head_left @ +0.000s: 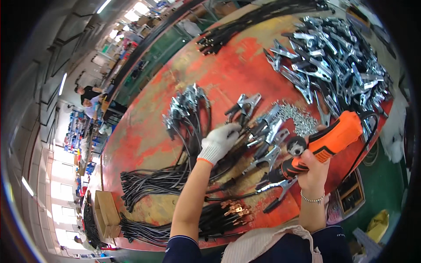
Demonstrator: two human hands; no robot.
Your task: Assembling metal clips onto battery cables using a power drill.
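Observation:
My left hand (220,138), in a white knit glove, is closed over the black cables in the middle of the table. What its fingers grip is hidden. Bare and with a beaded bracelet at the wrist, my right hand (314,171) is wrapped around an orange and black power screwdriver (335,138). Several metal spring clamps (268,160) lie between my hands, some joined to black cables. Just beyond them is a heap of small silver screws or nuts (300,117). Another clamp (283,190) rests below the screwdriver.
A large pile of clamps (333,61) covers the far right. Clamped cables (188,107) lie at left, with bundled cables (149,184) and copper-ended cables (232,210) nearer me. More black cables (245,28) lie at the back. A cardboard box (106,212) stands beside the red table (144,142).

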